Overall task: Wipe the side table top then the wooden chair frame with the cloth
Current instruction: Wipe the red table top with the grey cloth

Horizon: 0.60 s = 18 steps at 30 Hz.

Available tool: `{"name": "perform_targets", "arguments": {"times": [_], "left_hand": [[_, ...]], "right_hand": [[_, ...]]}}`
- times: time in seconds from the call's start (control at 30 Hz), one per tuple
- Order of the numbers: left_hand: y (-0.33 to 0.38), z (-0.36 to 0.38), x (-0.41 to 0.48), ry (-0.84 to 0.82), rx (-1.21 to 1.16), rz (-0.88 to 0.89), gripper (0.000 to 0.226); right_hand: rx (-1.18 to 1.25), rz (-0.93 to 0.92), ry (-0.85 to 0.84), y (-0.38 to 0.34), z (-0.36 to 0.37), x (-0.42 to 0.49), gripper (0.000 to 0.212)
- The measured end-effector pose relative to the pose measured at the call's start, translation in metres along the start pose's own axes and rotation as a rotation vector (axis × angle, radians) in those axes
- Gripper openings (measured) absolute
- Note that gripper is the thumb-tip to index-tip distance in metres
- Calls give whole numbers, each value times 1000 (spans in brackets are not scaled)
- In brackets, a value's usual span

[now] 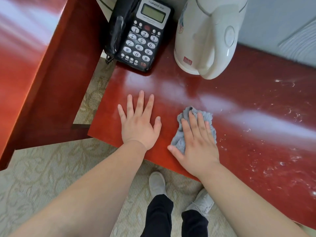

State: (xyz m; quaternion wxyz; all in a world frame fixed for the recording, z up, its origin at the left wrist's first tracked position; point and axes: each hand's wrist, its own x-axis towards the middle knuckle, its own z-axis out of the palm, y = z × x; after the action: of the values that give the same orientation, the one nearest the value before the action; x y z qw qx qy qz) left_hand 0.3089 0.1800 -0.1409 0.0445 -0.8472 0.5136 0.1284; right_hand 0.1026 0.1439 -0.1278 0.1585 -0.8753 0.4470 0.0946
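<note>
The red-brown side table top fills the middle and right of the view. White specks and smears lie on its right part. My left hand rests flat on the table near its left front corner, fingers spread and straight. To its right, my right hand presses flat on a crumpled grey cloth that lies on the table top, with cloth showing around the fingers. A red-brown wooden frame stands at the left, apart from both hands.
A black desk phone sits at the table's back left. A cream electric kettle stands beside it at the back. Patterned beige carpet and my two grey shoes show below the table's front edge.
</note>
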Motion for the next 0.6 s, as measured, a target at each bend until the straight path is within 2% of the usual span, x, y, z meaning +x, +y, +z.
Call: {"name": "perform_targets", "arguments": {"times": [0.23, 0.47, 0.6], "left_hand": [[-1, 2, 0, 19, 3, -4, 74], [-1, 0, 0, 13, -2, -5, 73], [-1, 0, 0, 9, -1, -5, 74]], "right_hand": [[68, 36, 55, -2, -14, 58, 98], [17, 3, 52, 2, -5, 14, 99], [61, 44, 63, 0, -11, 44, 98]]}}
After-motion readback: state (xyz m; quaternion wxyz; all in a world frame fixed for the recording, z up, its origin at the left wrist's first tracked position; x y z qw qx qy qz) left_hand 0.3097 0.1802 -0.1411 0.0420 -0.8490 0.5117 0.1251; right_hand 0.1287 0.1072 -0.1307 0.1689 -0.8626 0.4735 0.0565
